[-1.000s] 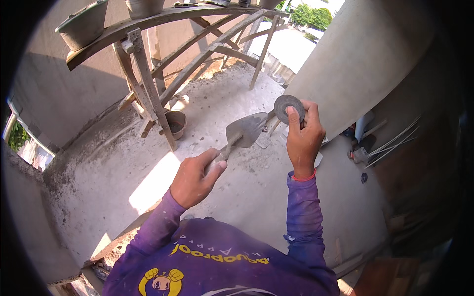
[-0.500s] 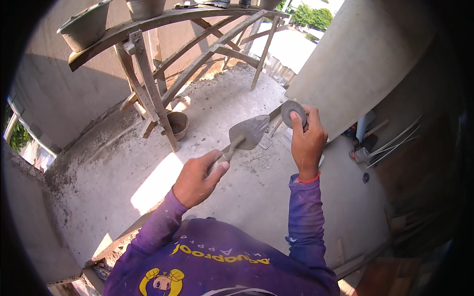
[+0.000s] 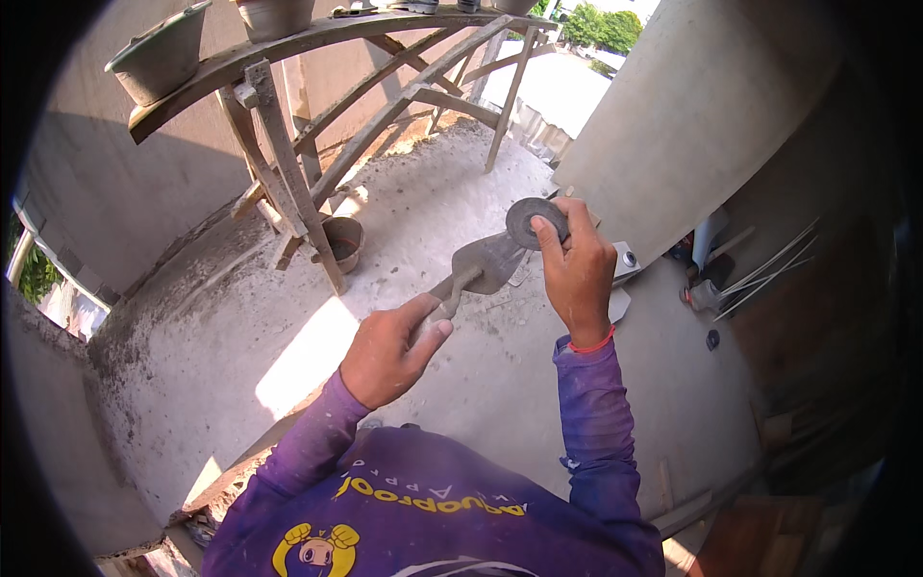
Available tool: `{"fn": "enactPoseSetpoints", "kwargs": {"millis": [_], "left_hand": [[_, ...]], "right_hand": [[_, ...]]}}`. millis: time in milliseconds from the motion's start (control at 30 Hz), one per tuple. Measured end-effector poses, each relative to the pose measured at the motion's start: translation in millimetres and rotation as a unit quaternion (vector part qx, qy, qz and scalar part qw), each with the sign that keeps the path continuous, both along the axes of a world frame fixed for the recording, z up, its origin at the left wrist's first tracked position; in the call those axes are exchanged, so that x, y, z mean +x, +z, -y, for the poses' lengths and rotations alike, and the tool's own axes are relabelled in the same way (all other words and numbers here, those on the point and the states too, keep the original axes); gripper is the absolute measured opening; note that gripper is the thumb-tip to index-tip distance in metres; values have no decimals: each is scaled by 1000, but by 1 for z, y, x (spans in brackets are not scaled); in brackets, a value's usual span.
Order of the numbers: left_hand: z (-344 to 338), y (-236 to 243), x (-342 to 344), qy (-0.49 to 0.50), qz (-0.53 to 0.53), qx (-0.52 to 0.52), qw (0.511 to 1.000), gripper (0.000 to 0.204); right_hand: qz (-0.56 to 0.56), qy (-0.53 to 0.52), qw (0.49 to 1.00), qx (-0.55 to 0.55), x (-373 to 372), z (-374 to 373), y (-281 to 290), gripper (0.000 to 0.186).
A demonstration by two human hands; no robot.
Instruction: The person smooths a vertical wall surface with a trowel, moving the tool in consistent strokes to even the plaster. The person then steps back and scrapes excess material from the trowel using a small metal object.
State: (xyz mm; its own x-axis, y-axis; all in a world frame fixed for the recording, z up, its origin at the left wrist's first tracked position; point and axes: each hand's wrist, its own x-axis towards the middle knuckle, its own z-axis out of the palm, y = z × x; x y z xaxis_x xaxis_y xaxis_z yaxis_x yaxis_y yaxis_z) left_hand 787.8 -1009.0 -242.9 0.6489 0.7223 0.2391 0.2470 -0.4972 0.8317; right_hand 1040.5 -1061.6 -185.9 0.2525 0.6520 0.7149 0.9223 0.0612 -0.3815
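Observation:
A pointed trowel (image 3: 492, 264) is in my left hand (image 3: 392, 352), whose fingers wrap its handle. Its grey blade points away to the right. A dark flat edge shows beside the trowel's neck; what it belongs to I cannot tell. My right hand (image 3: 580, 269) pinches a round dark disc (image 3: 524, 217) with a ring at its centre, thumb on the near face. The disc overlaps the blade's tip in the picture; whether they touch is unclear. The fingers behind the disc are partly hidden.
A wooden trestle scaffold (image 3: 279, 159) stands ahead, with a grey bucket (image 3: 159, 60) on its plank. Another bucket (image 3: 344, 240) sits on the floor by its leg. A pale pillar (image 3: 692, 125) rises at right, near thin white rods (image 3: 769, 274). A white object (image 3: 627, 258) shows beside my right hand.
My right hand has moved left and slightly down with the disc, bringing it over the blade's tip in the picture. The trowel has tilted a little; my left hand has barely moved.

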Motion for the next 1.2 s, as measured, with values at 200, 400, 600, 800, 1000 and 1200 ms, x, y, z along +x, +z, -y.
{"fn": "enactPoseSetpoints", "kwargs": {"millis": [200, 400, 600, 800, 1000, 1200], "left_hand": [[-3, -6, 1, 2, 0, 2, 1000, 29], [-2, -1, 4, -5, -5, 10, 1000, 28], [0, 3, 2, 5, -15, 24, 1000, 27], [-1, 3, 4, 5, 5, 30, 1000, 29], [-6, -4, 3, 12, 4, 36, 999, 30], [-5, -1, 2, 3, -4, 25, 1000, 35]], "right_hand": [[-51, 95, 989, -101, -13, 6, 2, 18], [-19, 73, 997, 18, -21, -5, -5, 18], [41, 6, 998, 41, -19, -10, -4, 17], [44, 67, 997, -10, -28, -9, -5, 20], [-82, 32, 996, 11, -24, -7, 1, 19], [0, -14, 999, 33, -15, -13, -2, 19]]}}
